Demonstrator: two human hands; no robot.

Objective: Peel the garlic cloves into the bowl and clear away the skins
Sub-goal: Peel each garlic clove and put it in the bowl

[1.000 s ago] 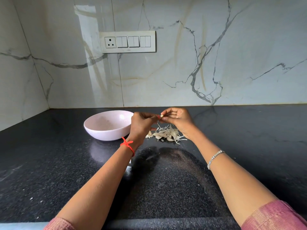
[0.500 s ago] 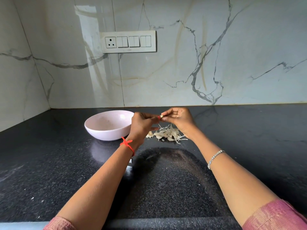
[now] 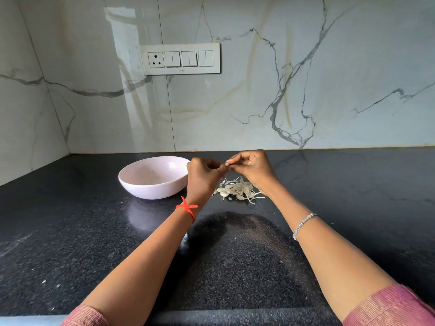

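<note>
rising behind both hands, a glossy white marble-look wall with grey and tan veins (image 3: 306, 78) fills the upper half of the view. under the hands and forearms spreads a black speckled stone countertop (image 3: 70, 231), which runs back to meet that wall beyond the fingertips. two bare forearms reach forward from dusty pink ribbed sleeves (image 3: 390, 304) at the near edge.

just to the left of the left hand, and partly hidden behind its knuckles, a pale pink round ceramic bowl (image 3: 153, 177) sits upright on the counter; what lies inside it cannot be made out. high on the wall, above and to the left of the hands, is a white rectangular switch plate with one socket and three rocker pairs (image 3: 182, 58).

the left hand (image 3: 202, 172) and the right hand (image 3: 254, 168) are raised above the counter and meet at the fingertips, both with fingers curled inward. between them they pinch a small pale garlic clove (image 3: 227, 164): the right thumb and forefinger grip it from the right, the left fingers close on it from the left. how much skin is on the clove is too small to tell.

directly below the meeting fingertips, between the two wrists, a loose heap of thin whitish garlic skins and cloves (image 3: 237, 190) lies on the counter, just right of the bowl and apart from it.

a thin silver chain bracelet (image 3: 303, 224) circles the right forearm, and a knotted red thread (image 3: 187, 208) is tied round the left wrist.
</note>
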